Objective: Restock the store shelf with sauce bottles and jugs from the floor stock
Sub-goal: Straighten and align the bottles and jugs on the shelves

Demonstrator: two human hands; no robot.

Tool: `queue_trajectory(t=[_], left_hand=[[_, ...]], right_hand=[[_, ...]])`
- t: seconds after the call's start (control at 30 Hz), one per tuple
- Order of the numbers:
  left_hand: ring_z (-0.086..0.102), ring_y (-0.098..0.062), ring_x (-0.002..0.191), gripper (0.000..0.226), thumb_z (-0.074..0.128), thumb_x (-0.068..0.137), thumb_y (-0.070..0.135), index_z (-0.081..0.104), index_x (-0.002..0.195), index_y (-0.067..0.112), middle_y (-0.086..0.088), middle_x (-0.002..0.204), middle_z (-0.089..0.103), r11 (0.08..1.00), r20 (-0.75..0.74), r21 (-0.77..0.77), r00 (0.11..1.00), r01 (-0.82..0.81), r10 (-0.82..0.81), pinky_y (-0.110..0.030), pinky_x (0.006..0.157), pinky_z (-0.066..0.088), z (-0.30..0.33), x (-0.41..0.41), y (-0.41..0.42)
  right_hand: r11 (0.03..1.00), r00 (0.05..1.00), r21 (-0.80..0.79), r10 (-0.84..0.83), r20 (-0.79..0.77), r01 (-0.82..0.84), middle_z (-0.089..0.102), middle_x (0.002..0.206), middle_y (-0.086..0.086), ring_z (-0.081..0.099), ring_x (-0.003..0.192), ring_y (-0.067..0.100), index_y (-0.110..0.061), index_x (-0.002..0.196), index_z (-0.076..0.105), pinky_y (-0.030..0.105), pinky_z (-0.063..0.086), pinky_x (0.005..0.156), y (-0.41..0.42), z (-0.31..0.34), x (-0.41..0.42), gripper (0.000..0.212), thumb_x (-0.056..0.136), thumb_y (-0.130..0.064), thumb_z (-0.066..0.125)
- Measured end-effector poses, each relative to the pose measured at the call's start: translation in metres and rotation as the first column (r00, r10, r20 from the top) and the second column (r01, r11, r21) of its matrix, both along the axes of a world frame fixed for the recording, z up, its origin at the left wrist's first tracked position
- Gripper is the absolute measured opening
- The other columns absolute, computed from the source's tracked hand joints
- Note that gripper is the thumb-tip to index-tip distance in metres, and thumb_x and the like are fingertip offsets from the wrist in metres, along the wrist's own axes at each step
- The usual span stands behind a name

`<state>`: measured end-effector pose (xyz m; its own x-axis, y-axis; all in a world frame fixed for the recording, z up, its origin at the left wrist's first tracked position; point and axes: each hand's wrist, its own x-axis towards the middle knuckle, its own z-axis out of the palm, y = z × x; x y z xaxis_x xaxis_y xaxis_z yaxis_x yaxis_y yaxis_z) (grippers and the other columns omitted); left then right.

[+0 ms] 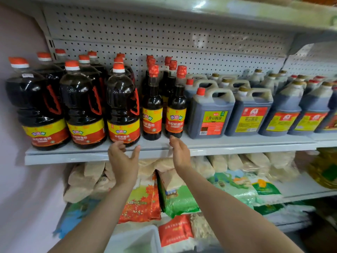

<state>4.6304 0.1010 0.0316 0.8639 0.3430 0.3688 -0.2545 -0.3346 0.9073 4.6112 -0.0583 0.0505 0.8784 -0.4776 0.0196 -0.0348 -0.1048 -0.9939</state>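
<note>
- Two slim dark glass sauce bottles (pixel 152 106) stand upright, red caps up, at the grey metal shelf (pixel 91 152) front.
- Left hand (pixel 124 159), spread wide, holds nothing.
- Right hand (pixel 179 152), fingers relaxed, holds nothing just below them.

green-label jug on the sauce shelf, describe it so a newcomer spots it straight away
On the middle shelf, look just right of the two slim bottles at the front. The green-label jug is the first square, handled jug there. Its neighbours to the right wear red-and-yellow labels and gold caps; this one has a red cap.

The square jug (pixel 209 114) has a green label reading 黄豆酱油.
</note>
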Motion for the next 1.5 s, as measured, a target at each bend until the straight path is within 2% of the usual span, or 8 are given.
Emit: queue_trajectory(t=[0.13, 0.37, 0.5, 0.63, 0.8, 0.93, 1.1, 1.5], left_hand=[[0.052, -0.023, 0.109, 0.058, 0.078, 0.084, 0.032, 0.05, 0.129, 0.006, -0.002, 0.116, 0.047, 0.997, -0.043, 0.035, 0.997, 0.073, -0.071, -0.038, 0.09, 0.048, -0.003, -0.007, -0.042], [0.055, -0.024, 0.118, 0.055, 0.073, 0.088, 0.033, 0.05, 0.132, 0.008, -0.009, 0.131, 0.053, 0.994, -0.114, 0.032, 0.988, 0.106, -0.102, -0.031, 0.091, 0.045, 0.001, -0.006, -0.083], [0.051, -0.02, 0.13, 0.059, 0.067, 0.093, 0.037, 0.045, 0.142, 0.013, -0.006, 0.142, 0.053, 0.979, -0.175, 0.008, 0.965, 0.201, -0.197, -0.028, 0.096, 0.041, 0.004, 0.002, -0.113], [0.034, -0.017, 0.144, 0.068, 0.047, 0.099, 0.052, 0.025, 0.156, 0.024, 0.001, 0.159, 0.033, 0.924, -0.262, -0.057, 0.887, 0.378, -0.379, -0.04, 0.116, 0.032, 0.014, 0.014, -0.13], [0.019, -0.02, 0.151, 0.071, 0.023, 0.096, 0.07, 0.008, 0.158, 0.037, 0.007, 0.165, 0.016, 0.892, -0.413, -0.09, 0.798, 0.444, -0.439, -0.046, 0.121, 0.021, 0.022, 0.029, -0.133], [0.017, -0.032, 0.151, 0.105, 0.008, 0.06, 0.102, 0.007, 0.153, 0.051, 0.004, 0.165, 0.017, 0.902, -0.519, -0.062, 0.758, 0.428, -0.395, -0.058, 0.119, 0.018, 0.021, 0.048, -0.132], [0.012, -0.034, 0.151, 0.067, 0.01, 0.098, 0.069, 0.008, 0.157, 0.037, -0.002, 0.166, 0.014, 0.901, -0.568, 0.074, 0.761, 0.427, -0.314, -0.05, 0.122, 0.009, 0.028, 0.048, -0.14], [0.015, -0.026, 0.152, 0.064, 0.009, 0.101, 0.061, 0.01, 0.159, 0.032, 0.001, 0.165, 0.017, 0.893, -0.525, 0.137, 0.796, 0.429, -0.302, -0.048, 0.12, 0.008, 0.023, 0.045, -0.144]], right_hand=[[1.0, 1.0, -0.026, 0.011, -0.006, -0.011, 0.061, 0.138, 0.006, 0.053, 0.129, 0.022, -0.014, 0.137, 0.06, 0.032, 0.038, 0.107, -0.049, 0.001, -0.016, 0.042, 0.103, -0.037, 0.048], [0.989, 0.993, -0.088, 0.116, -0.005, -0.116, 0.05, 0.15, 0.001, 0.044, 0.139, 0.019, -0.016, 0.146, 0.05, 0.034, 0.031, 0.117, -0.1, 0.002, -0.022, 0.047, 0.104, -0.037, 0.05], [0.978, 0.978, -0.025, 0.209, -0.002, -0.209, 0.046, 0.153, -0.002, 0.04, 0.142, 0.015, -0.019, 0.15, 0.045, 0.036, 0.028, 0.12, -0.108, -0.005, -0.016, 0.05, 0.106, -0.044, 0.043], [0.951, 0.951, 0.009, 0.309, 0.029, -0.309, 0.039, 0.151, -0.015, 0.034, 0.138, 0.002, -0.026, 0.155, 0.037, 0.033, 0.026, 0.12, -0.106, -0.001, 0.001, 0.055, 0.106, -0.051, 0.035], [0.934, 0.936, 0.064, 0.348, 0.047, -0.351, 0.026, 0.164, -0.011, 0.026, 0.149, 0.008, -0.029, 0.159, 0.024, 0.041, 0.022, 0.125, -0.099, -0.001, 0.026, 0.087, 0.088, -0.077, 0.039], [0.925, 0.928, 0.073, 0.373, 0.018, -0.373, 0.025, 0.164, -0.015, 0.021, 0.15, 0.004, -0.034, 0.159, 0.024, 0.042, 0.017, 0.126, -0.099, -0.006, 0.044, 0.102, 0.074, -0.089, 0.04], [0.915, 0.916, 0.052, 0.4, -0.005, -0.4, 0.041, 0.152, -0.016, 0.035, 0.14, 0.002, -0.034, 0.15, 0.042, 0.029, 0.024, 0.119, -0.099, -0.001, 0.047, 0.057, 0.102, -0.063, 0.034], [0.922, 0.922, 0.015, 0.388, -0.013, -0.388, 0.045, 0.153, -0.012, 0.039, 0.14, 0.004, -0.032, 0.151, 0.045, 0.031, 0.027, 0.12, -0.1, -0.005, 0.047, 0.068, 0.095, -0.071, 0.039]])
